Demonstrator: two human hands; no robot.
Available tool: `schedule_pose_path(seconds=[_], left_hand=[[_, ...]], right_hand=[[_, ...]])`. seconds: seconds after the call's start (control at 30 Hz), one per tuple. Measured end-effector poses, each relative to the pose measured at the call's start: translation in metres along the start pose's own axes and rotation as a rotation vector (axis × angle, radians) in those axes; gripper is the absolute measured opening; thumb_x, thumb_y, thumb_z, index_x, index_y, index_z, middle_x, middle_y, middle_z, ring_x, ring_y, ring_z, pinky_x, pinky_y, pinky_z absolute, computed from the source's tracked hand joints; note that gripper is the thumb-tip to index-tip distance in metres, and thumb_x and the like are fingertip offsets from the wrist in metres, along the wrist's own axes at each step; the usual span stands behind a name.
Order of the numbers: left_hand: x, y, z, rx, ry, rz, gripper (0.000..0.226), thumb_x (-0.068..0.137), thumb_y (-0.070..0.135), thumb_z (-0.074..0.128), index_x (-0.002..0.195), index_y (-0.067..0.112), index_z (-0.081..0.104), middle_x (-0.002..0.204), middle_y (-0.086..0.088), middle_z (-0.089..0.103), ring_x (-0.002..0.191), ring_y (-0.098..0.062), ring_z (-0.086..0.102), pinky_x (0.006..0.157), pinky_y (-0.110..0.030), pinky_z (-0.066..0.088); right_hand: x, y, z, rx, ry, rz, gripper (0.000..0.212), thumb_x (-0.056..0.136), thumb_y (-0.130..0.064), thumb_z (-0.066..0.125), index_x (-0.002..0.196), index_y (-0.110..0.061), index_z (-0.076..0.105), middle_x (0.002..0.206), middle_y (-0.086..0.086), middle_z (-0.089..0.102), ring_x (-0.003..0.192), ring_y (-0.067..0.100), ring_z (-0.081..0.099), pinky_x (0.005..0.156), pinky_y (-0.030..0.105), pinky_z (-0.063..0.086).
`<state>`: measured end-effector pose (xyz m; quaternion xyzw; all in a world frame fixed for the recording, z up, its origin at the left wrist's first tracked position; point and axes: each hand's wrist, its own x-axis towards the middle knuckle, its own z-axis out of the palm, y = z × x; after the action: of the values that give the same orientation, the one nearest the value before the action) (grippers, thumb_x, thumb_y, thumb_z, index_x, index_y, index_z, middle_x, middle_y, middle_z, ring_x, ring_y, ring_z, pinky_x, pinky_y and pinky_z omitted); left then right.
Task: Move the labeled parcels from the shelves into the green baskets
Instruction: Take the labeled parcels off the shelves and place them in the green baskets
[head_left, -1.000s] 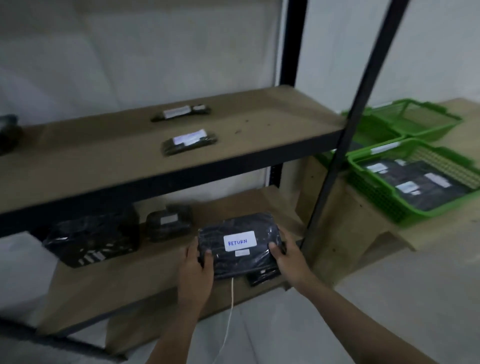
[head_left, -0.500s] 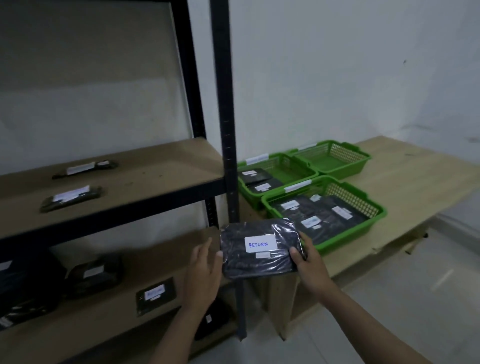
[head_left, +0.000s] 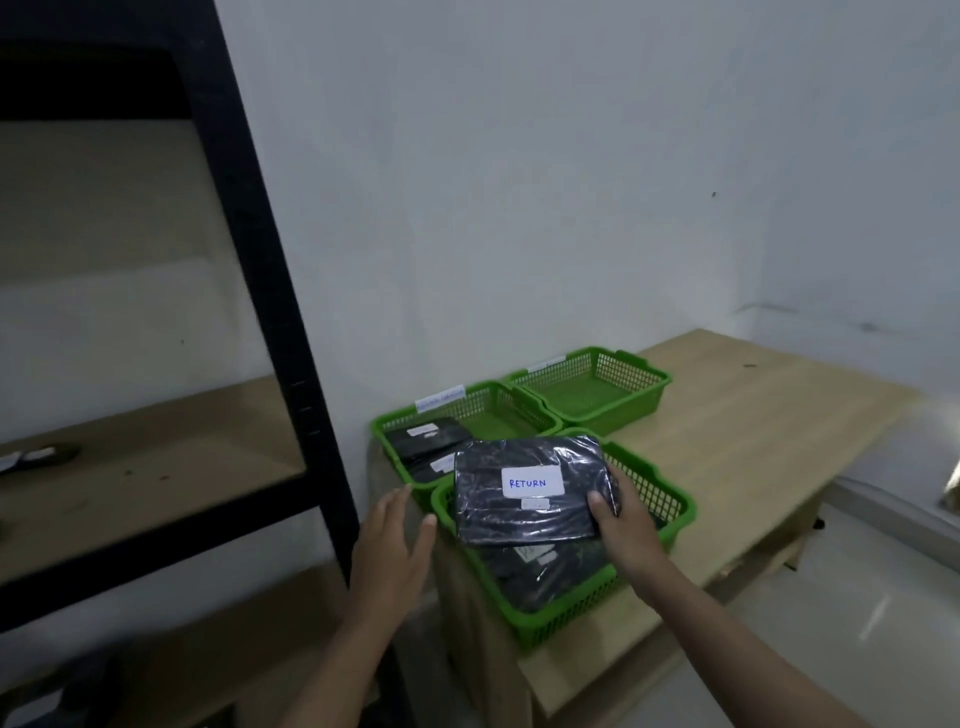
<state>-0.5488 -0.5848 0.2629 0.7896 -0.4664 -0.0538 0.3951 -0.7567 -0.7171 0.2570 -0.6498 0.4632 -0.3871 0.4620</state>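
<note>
Above nearest basket (head_left: 670, 525): parcel (head_left: 530, 491) in right grip (head_left: 621, 525).

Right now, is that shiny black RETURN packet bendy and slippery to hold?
Probably slippery: the RETURN packet has glossy, crinkled wrap. Probably fairly stiff: it stays flat though only the right hand grips one edge. Likely light too, since the left hand is off it.

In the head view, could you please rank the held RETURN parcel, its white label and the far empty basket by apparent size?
1. RETURN parcel and far empty basket: alike, and the parcel is nearer, so unsure.
2. White label, clearly smallest.
</note>
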Motion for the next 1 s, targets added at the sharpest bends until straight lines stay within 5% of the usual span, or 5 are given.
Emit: schedule_pose_path(seconds=[0.4,0.73,1.0], left_hand=[[0.108,0.010,0.075,0.203,-0.122,-0.151,0.066,0.095,0.046,0.036,0.149,0.020,0.008,0.158,-0.001,0.001,0.146,-0.019,-0.002,0.118,-0.037,0.007],[0.154,0.005,0.121,0.387,-0.099,-0.369,0.071,0.094,0.051,0.036,0.149,0.019,0.003,0.158,-0.003,-0.001,0.145,-0.024,-0.002,0.117,-0.045,0.012],[0.188,0.009,0.157,0.490,-0.072,-0.584,0.072,0.094,0.052,0.032,0.149,0.018,-0.001,0.158,-0.005,-0.005,0.145,-0.026,-0.005,0.117,-0.048,0.011]], right_hand=[[0.145,0.005,-0.037,-0.046,0.034,0.001,0.046,0.097,-0.013,0.041,0.142,-0.021,0.030,0.121,0.013,0.059,0.099,0.025,0.057,0.087,0.038,0.048],[0.268,0.027,-0.037,-0.096,-0.113,-0.017,0.046,0.097,-0.012,0.041,0.142,-0.017,0.030,0.127,0.011,0.055,0.102,0.023,0.054,0.086,0.034,0.044],[0.370,0.033,-0.022,-0.159,-0.333,-0.084,0.047,0.097,-0.013,0.042,0.142,-0.019,0.030,0.135,0.012,0.051,0.120,0.032,0.050,0.100,0.047,0.043]])
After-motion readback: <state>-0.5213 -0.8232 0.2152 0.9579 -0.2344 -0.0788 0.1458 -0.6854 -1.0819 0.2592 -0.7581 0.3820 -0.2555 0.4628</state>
